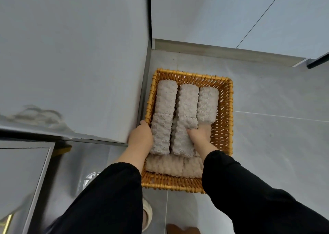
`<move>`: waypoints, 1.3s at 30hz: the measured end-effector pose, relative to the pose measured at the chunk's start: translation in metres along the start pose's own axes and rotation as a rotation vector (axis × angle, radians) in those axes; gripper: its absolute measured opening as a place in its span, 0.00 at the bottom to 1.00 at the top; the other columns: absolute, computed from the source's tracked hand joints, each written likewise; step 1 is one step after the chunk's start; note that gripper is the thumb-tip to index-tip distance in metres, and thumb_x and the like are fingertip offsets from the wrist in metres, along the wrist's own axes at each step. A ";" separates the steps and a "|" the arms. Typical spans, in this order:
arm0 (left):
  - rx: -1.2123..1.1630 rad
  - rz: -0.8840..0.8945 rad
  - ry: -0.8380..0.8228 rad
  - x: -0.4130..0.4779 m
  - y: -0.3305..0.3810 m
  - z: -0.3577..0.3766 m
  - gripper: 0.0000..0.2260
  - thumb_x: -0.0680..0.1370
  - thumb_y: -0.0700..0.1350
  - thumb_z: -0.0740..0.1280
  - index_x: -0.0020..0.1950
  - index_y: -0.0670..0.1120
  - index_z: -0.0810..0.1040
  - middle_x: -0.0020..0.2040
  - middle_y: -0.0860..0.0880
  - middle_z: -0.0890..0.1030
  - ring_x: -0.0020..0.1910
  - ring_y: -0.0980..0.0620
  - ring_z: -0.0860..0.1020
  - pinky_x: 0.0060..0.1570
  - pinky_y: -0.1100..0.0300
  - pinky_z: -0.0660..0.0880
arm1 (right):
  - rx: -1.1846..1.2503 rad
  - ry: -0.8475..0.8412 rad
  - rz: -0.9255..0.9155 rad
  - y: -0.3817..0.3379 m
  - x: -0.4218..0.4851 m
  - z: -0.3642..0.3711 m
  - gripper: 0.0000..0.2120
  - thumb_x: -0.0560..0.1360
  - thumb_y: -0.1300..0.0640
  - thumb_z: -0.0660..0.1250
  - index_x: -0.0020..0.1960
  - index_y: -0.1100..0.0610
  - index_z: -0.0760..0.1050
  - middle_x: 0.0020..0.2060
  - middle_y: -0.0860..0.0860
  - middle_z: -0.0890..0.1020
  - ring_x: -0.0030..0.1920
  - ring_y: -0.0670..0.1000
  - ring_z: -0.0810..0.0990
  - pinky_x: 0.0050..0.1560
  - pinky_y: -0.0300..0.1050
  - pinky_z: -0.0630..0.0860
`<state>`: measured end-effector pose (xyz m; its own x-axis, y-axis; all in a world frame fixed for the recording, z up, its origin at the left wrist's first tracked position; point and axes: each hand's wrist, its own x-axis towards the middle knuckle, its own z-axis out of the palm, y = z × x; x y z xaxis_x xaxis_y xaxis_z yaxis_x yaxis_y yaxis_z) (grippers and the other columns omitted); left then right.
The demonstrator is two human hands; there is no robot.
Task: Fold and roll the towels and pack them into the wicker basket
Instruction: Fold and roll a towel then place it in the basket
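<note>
A tan wicker basket stands on the grey floor, filled with several rolled grey-white towels. Three long rolls lie side by side: a left roll, a middle roll and a shorter right roll. Another roll lies crosswise at the near end. My left hand sits at the basket's left rim against the left roll, its fingers hidden. My right hand reaches down beside the middle roll, its fingers dug into the towels between the middle and right rolls.
A grey cabinet side stands directly left of the basket, touching it. A skirting board runs along the wall behind. Open floor tiles lie to the right. My slipper shows at the bottom.
</note>
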<state>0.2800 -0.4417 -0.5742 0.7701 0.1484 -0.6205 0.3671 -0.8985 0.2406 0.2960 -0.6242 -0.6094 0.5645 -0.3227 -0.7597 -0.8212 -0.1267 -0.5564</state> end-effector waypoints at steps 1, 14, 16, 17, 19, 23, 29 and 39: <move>0.013 0.000 -0.009 0.000 0.000 0.000 0.10 0.79 0.38 0.57 0.60 0.40 0.66 0.52 0.42 0.77 0.49 0.43 0.77 0.40 0.53 0.71 | -0.097 0.072 -0.085 0.001 -0.007 0.000 0.11 0.79 0.61 0.63 0.60 0.59 0.71 0.50 0.50 0.73 0.55 0.51 0.72 0.46 0.33 0.67; -0.026 0.075 0.101 -0.007 -0.004 0.002 0.04 0.79 0.38 0.57 0.53 0.42 0.67 0.47 0.44 0.77 0.44 0.44 0.76 0.37 0.53 0.70 | -0.892 0.011 -0.726 0.061 -0.003 0.034 0.24 0.81 0.54 0.51 0.73 0.64 0.60 0.75 0.63 0.54 0.76 0.61 0.52 0.75 0.54 0.54; -0.029 0.068 0.114 -0.007 -0.003 0.002 0.03 0.80 0.38 0.57 0.53 0.42 0.67 0.47 0.44 0.77 0.43 0.44 0.76 0.37 0.53 0.71 | -0.990 0.074 -0.708 0.058 0.002 0.038 0.27 0.79 0.51 0.46 0.73 0.63 0.60 0.75 0.63 0.55 0.75 0.62 0.55 0.73 0.59 0.58; -0.030 0.060 0.113 -0.007 -0.003 0.002 0.04 0.80 0.38 0.56 0.53 0.42 0.67 0.47 0.44 0.77 0.43 0.45 0.76 0.37 0.53 0.71 | -1.040 0.096 -0.688 0.057 0.003 0.038 0.28 0.79 0.50 0.45 0.74 0.62 0.60 0.75 0.63 0.55 0.75 0.61 0.55 0.73 0.60 0.58; -0.030 0.037 0.100 -0.006 -0.003 0.002 0.05 0.80 0.38 0.55 0.55 0.42 0.67 0.48 0.44 0.77 0.45 0.45 0.76 0.39 0.53 0.72 | -1.085 0.119 -0.678 0.057 0.003 0.034 0.28 0.79 0.48 0.44 0.75 0.61 0.59 0.76 0.62 0.55 0.76 0.60 0.55 0.73 0.60 0.55; 0.017 0.014 0.041 -0.005 0.000 -0.002 0.12 0.80 0.37 0.55 0.63 0.39 0.66 0.55 0.41 0.77 0.51 0.43 0.77 0.45 0.51 0.74 | -1.043 0.157 -0.687 0.052 -0.004 0.028 0.26 0.79 0.49 0.46 0.73 0.61 0.63 0.75 0.61 0.59 0.74 0.60 0.59 0.72 0.60 0.58; -0.033 0.072 0.136 -0.021 0.008 -0.018 0.17 0.80 0.41 0.56 0.69 0.42 0.62 0.62 0.42 0.72 0.56 0.44 0.74 0.51 0.52 0.74 | -0.919 0.150 -0.801 0.027 -0.024 0.010 0.22 0.82 0.53 0.51 0.73 0.61 0.60 0.76 0.59 0.55 0.76 0.58 0.51 0.76 0.54 0.51; 0.041 0.432 0.571 -0.097 0.058 -0.103 0.24 0.82 0.44 0.53 0.77 0.42 0.52 0.78 0.44 0.53 0.77 0.46 0.51 0.75 0.51 0.52 | -0.699 0.314 -1.096 -0.076 -0.097 -0.026 0.20 0.79 0.59 0.59 0.70 0.65 0.66 0.72 0.63 0.63 0.74 0.61 0.60 0.73 0.56 0.58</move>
<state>0.2808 -0.4655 -0.4231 0.9990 -0.0414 0.0138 -0.0436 -0.9389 0.3415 0.3013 -0.6081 -0.4850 0.9897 0.0651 0.1274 0.1176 -0.8771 -0.4657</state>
